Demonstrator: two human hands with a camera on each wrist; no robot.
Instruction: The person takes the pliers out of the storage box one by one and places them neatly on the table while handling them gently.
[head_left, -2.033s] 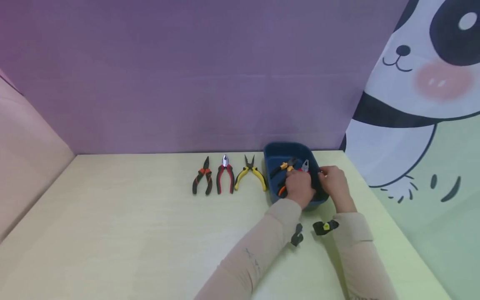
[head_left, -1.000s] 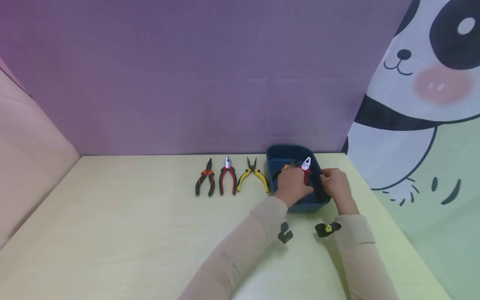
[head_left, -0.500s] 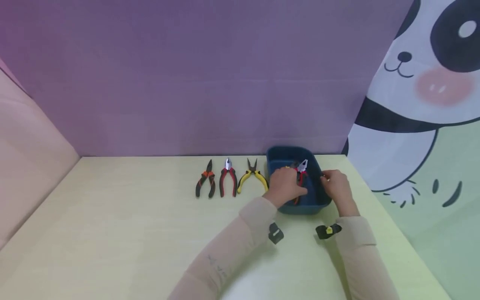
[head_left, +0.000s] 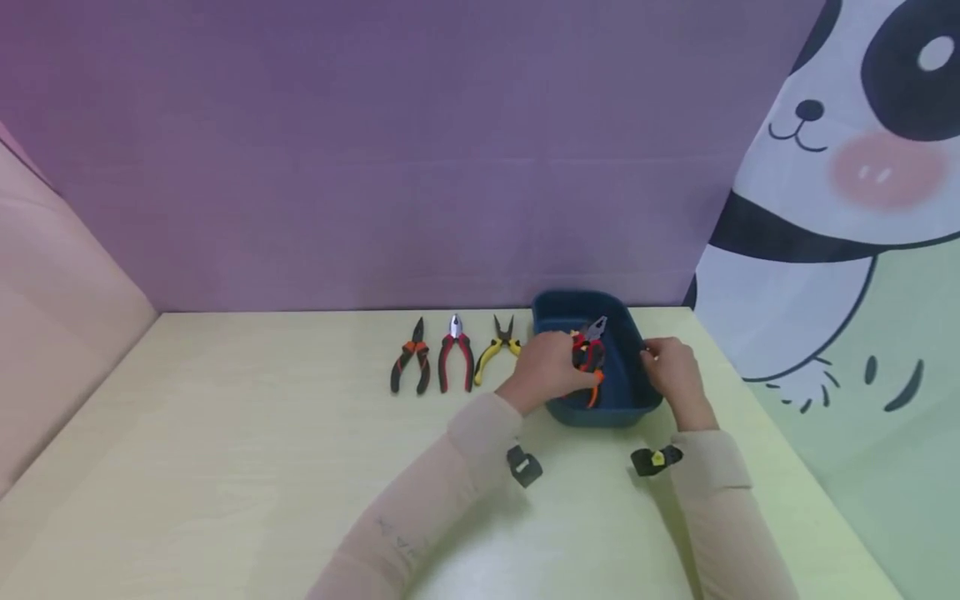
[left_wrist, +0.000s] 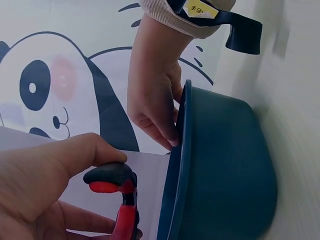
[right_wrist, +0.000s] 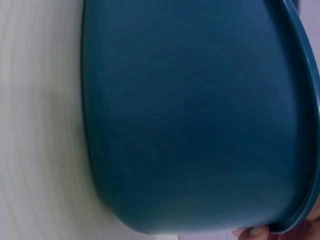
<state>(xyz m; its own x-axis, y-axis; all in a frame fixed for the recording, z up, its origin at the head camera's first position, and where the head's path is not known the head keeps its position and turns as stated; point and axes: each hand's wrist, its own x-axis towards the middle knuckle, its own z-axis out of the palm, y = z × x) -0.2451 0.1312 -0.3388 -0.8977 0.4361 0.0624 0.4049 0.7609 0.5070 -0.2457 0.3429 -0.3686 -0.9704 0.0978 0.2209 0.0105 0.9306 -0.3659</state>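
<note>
"Left hand: contents?"
"Pliers, shiny metal nose, curved red-and-black grips, pinched between thumb and fingers."
"Location?"
"Over the blue bin: smooth-walled, round-cornered, standing on the pale table."
"Pose?"
"Left forearm slanting inward; right hand pinching the bin's right rim."

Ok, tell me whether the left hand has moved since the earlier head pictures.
Yes: the left hand moved leftward across the blue bin, now over its left rim.

A purple backdrop spans between a pinkish panel and a panda print.
</note>
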